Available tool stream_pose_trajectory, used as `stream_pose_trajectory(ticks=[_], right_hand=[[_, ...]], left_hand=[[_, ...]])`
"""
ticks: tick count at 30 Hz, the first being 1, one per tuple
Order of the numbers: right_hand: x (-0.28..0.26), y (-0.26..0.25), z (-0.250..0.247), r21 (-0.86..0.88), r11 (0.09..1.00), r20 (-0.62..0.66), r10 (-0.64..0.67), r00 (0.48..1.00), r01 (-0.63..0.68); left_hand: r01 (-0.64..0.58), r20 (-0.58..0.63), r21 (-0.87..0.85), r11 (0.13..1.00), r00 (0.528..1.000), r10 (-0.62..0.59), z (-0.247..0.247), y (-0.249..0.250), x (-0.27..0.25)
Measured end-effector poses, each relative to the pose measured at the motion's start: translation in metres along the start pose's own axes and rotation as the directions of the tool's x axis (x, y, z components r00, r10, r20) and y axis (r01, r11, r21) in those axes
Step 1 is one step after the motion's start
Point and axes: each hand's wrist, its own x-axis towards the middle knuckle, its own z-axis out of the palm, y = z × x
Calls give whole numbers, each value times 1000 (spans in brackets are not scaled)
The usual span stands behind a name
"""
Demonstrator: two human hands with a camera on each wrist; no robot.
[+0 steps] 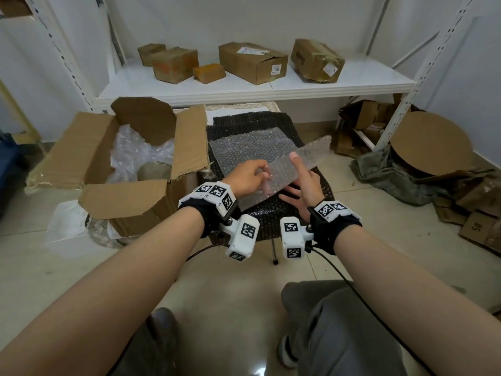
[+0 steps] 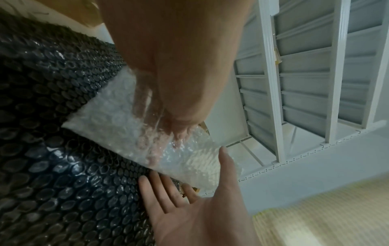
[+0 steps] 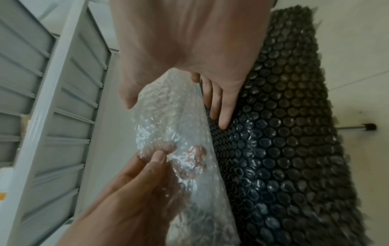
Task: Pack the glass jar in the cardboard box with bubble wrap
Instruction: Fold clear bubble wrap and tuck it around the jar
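Observation:
An open cardboard box [image 1: 122, 196] stands on the floor at the left, lined with clear bubble wrap. A glass jar [image 1: 154, 170] stands upright inside it. Over a stool covered in black bubble wrap [image 1: 244, 120], my left hand [image 1: 257, 175] pinches the near end of a clear bubble wrap sheet [image 1: 311, 153]. Its fingertips [image 2: 151, 149] show through the sheet [image 2: 105, 119]. My right hand [image 1: 303, 185] lies beneath the sheet [image 3: 168, 116] with straight fingers [image 3: 221, 108] and the thumb raised. Another clear sheet [image 1: 249, 147] lies flat on the black layer.
Behind the stool a white shelf [image 1: 352, 85] carries several closed cardboard boxes. At the right stand a round cardboard disc [image 1: 431, 142] on a dark bundle and several flattened boxes [image 1: 477, 213]. Tiled floor lies in front, with my knees below.

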Motion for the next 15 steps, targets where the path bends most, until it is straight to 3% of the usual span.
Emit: stream_pose_trajectory(ticks=[8,12,15], right_hand=[[26,17,15,200,979,-118,-26,993,49],[37,20,14,287,957,-158,-4,987,50],[39,21,10,311,951,-164,45,985,8]], left_hand=[[-24,-58,162,986,998,34,13,-16,21],[-36,-158,141,989,986,58,18,-23,21],[17,-237,44,999,971,-6,21,-32,16]])
